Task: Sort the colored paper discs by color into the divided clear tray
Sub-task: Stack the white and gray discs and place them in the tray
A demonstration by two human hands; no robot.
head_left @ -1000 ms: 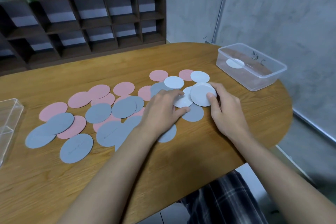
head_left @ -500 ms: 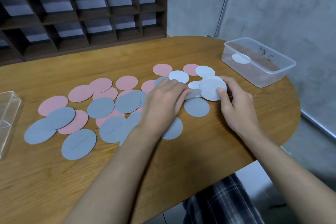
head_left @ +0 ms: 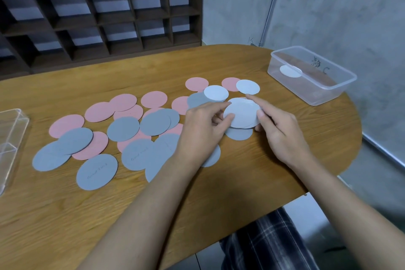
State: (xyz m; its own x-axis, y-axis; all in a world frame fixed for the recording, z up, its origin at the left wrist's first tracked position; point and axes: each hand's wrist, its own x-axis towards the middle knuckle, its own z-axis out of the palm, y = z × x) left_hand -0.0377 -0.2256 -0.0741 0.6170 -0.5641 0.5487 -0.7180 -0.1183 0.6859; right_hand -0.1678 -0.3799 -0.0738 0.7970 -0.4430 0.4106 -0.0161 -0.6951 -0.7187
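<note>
Pink discs (head_left: pixel 99 112), grey discs (head_left: pixel 122 128) and white discs (head_left: pixel 215 93) lie spread over the wooden table (head_left: pixel 241 182). Both hands hold a small stack of white discs (head_left: pixel 242 112) just above the table. My left hand (head_left: pixel 203 125) pinches its left edge with thumb and fingers. My right hand (head_left: pixel 278 129) grips its right edge, index finger along the top. Another white disc (head_left: pixel 247 86) lies just behind the stack. The divided clear tray (head_left: pixel 11 138) shows only partly at the left edge.
A clear plastic tub (head_left: pixel 328 90) with one white disc (head_left: pixel 290 71) inside stands at the table's right end. A dark cubby shelf (head_left: pixel 109 17) runs along the back. The table's rounded edge lies to the right, with my plaid-clad lap below.
My left hand slid a loose white disc rightward onto the stack held by my right hand. Both hands now grip the stack, raised slightly.
</note>
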